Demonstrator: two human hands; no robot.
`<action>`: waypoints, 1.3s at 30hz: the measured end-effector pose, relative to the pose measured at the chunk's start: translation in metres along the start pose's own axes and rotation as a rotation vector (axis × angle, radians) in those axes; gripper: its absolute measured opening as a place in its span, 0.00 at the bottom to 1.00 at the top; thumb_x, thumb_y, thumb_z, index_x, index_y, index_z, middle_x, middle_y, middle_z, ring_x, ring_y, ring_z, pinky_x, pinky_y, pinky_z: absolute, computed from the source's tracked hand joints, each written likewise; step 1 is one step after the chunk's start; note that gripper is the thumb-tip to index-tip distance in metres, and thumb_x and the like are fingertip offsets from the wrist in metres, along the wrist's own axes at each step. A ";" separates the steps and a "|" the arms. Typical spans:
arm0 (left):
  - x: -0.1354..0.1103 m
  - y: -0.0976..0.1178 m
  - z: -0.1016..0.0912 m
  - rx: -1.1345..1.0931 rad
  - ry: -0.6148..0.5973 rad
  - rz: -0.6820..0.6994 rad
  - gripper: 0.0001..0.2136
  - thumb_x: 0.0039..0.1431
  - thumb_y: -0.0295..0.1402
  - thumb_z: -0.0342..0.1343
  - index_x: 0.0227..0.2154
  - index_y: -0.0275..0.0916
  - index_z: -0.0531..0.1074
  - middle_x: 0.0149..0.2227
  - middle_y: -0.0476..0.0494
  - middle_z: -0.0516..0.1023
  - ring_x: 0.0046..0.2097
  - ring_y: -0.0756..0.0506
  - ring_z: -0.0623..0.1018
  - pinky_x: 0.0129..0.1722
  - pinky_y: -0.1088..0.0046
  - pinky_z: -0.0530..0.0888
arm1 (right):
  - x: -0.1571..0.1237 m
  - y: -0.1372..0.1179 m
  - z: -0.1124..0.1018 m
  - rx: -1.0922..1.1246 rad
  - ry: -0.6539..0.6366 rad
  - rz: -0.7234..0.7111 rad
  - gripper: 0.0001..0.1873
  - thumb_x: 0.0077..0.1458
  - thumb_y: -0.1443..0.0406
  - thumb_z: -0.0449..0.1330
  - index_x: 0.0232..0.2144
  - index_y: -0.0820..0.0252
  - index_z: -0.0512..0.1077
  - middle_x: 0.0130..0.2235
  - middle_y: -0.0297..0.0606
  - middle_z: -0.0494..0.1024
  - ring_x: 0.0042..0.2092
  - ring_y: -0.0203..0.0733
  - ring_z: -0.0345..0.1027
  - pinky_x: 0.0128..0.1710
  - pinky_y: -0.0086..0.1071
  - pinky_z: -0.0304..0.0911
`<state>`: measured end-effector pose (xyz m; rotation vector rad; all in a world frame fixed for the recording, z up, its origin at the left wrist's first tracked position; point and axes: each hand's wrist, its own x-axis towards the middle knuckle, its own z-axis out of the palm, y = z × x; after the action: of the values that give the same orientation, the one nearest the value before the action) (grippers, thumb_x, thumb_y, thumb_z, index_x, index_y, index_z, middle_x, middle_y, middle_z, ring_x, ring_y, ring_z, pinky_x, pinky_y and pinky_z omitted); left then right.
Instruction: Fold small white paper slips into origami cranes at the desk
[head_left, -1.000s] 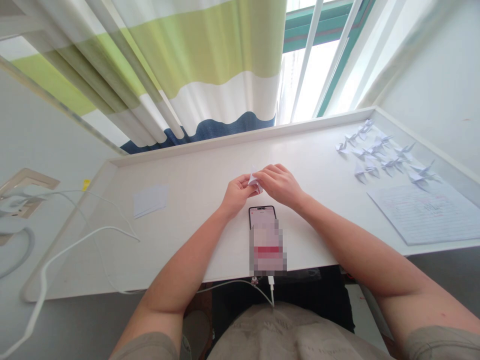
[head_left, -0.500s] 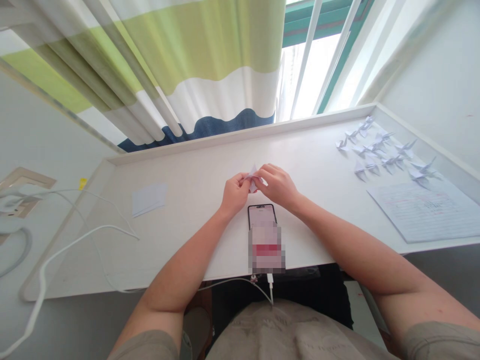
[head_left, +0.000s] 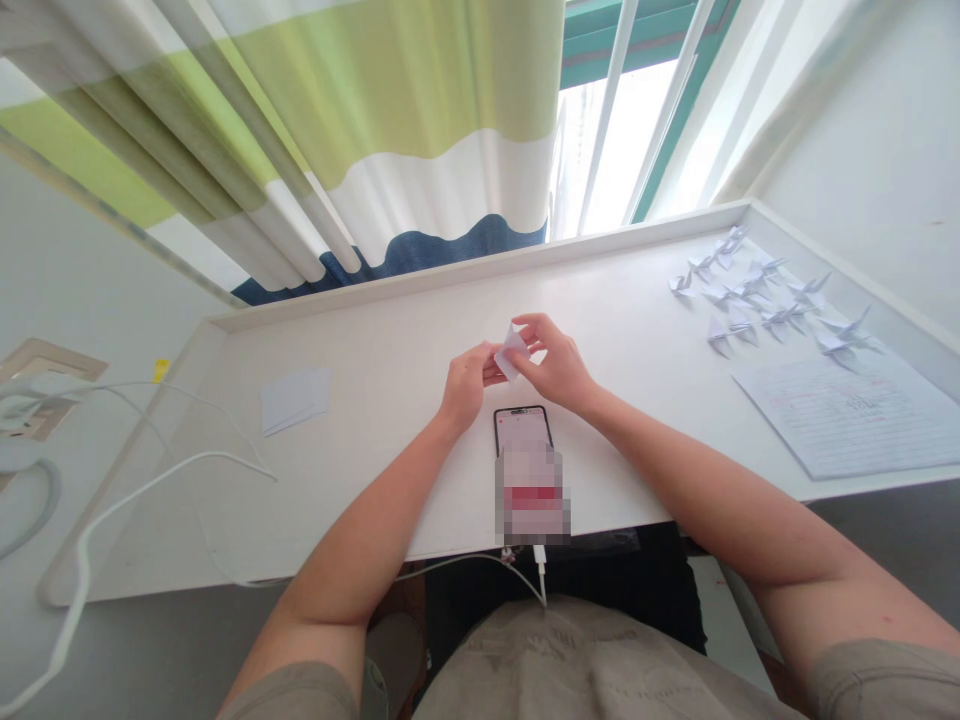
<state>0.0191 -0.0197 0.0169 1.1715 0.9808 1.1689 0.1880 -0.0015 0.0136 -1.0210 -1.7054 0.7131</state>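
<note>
A small white folded paper [head_left: 512,350], roughly diamond-shaped, is held up above the desk between my hands. My right hand [head_left: 559,362] pinches it, thumb on the near face and index finger at the top corner. My left hand [head_left: 465,382] is closed at the paper's lower left edge, with its fingertips partly behind the sheet. Just below my hands lies a phone [head_left: 523,430], its screen lit and partly blurred, with a white cable [head_left: 541,575] plugged into its lower end.
Several folded paper cranes [head_left: 784,315] stand at the desk's right rear. Close by lies a lined, written sheet [head_left: 862,420]. Loose white paper slips [head_left: 295,402] rest on the left. A white cord [head_left: 172,465] crosses the left side, and a raised rim [head_left: 375,287] borders the desk's back.
The folded paper has been turned, so a flat face now shows. My right hand's fingers have lifted and spread around it, while my left fingers have shifted lower behind it.
</note>
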 end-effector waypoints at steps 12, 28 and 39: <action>0.002 -0.002 -0.002 0.013 -0.022 0.065 0.23 0.56 0.56 0.70 0.38 0.38 0.82 0.32 0.46 0.82 0.35 0.48 0.79 0.43 0.68 0.80 | 0.000 -0.008 0.006 0.185 0.001 0.143 0.18 0.59 0.48 0.68 0.35 0.56 0.75 0.35 0.37 0.82 0.37 0.43 0.77 0.40 0.42 0.78; 0.001 0.002 -0.006 0.074 -0.105 0.100 0.23 0.59 0.54 0.69 0.41 0.37 0.82 0.32 0.44 0.83 0.35 0.46 0.83 0.42 0.65 0.79 | 0.000 -0.014 -0.007 0.040 0.045 -0.135 0.11 0.65 0.61 0.62 0.49 0.49 0.77 0.52 0.42 0.78 0.55 0.48 0.74 0.53 0.50 0.78; 0.004 0.002 -0.021 0.045 -0.237 -0.069 0.24 0.56 0.53 0.71 0.42 0.35 0.83 0.40 0.38 0.87 0.37 0.41 0.87 0.43 0.60 0.82 | 0.002 -0.009 -0.011 0.118 -0.057 -0.091 0.04 0.64 0.62 0.63 0.35 0.53 0.77 0.40 0.36 0.82 0.43 0.44 0.78 0.51 0.50 0.78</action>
<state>-0.0014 -0.0120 0.0158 1.2702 0.8622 0.9336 0.1953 -0.0043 0.0252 -0.8438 -1.7256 0.7805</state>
